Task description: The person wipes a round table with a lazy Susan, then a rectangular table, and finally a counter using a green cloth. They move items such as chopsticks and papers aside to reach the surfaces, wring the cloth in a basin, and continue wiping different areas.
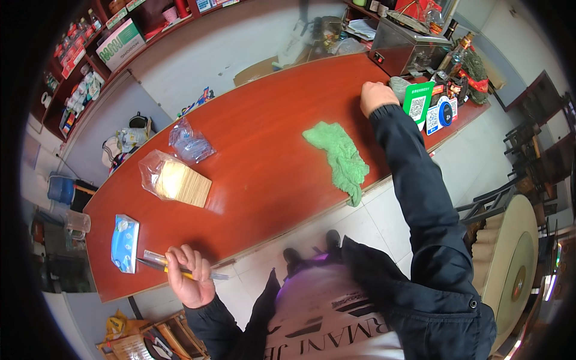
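My left hand (191,274) is closed around a few pens (177,269), one of them yellow and black, above the counter's near left edge. A blue and white tissue pack (125,243) lies just left of it. My right hand (379,96) is at the far right of the red-brown counter (256,148), fingers curled down, beside a grey rounded object (399,88) and a green stand with a printed code (418,102); whether it holds anything is hidden. A crumpled green cloth (339,155) hangs slightly over the near edge. Wooden sticks in a clear bag (182,182) lie left of centre.
Crumpled clear bluish plastic (191,143) lies behind the sticks. A metal box (405,47), bottles (461,51) and small code signs (438,118) crowd the right end. A glass mug (78,222) is at the left end. A round table (513,270) stands to the right, past my right arm.
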A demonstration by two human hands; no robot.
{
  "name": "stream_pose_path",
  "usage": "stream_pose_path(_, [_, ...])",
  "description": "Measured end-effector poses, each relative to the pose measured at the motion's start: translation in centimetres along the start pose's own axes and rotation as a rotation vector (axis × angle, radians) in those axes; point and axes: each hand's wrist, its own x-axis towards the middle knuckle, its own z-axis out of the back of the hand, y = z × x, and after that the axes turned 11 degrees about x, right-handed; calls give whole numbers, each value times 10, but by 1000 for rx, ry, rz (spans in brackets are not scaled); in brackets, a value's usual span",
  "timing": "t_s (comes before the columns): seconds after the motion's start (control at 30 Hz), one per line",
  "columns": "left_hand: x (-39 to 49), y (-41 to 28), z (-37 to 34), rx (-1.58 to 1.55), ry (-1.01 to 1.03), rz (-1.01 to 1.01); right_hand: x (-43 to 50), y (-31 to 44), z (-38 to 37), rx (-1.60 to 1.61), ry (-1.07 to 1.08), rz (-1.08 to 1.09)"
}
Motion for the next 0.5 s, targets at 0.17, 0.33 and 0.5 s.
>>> stream_pose_path(0.17, [6, -1, 8, -12, 68, 19, 53, -19, -25, -48, 169, -243])
stream_pose_path(0.33, [-3, 1, 20, 3, 109, 61, 66, -23, -42, -24, 120, -348])
stream_pose_path(0.5, [-8, 0, 26, 29, 129, 83, 82, -39, -58, -13, 95, -420])
